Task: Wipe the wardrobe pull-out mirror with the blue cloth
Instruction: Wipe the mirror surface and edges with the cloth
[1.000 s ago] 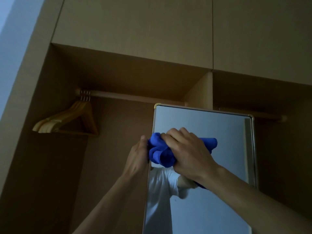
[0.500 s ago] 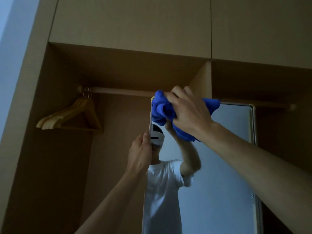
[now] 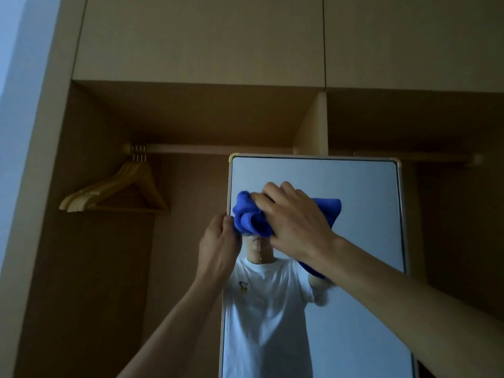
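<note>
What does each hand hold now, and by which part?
The right hand grips the bunched blue cloth around its middle, against the mirror. The left hand holds the mirror by its left edge, below the top corner.

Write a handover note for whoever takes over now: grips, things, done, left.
Left grip holds the mirror by its left edge.
Right grip holds the blue cloth bunched and pressed on the glass, upper left.
The mirror stands pulled out in front of the wardrobe.
Done: the cloth is on the glass near the top; which parts are already clean does not show.
Left: probably the right side and the lower glass.
</note>
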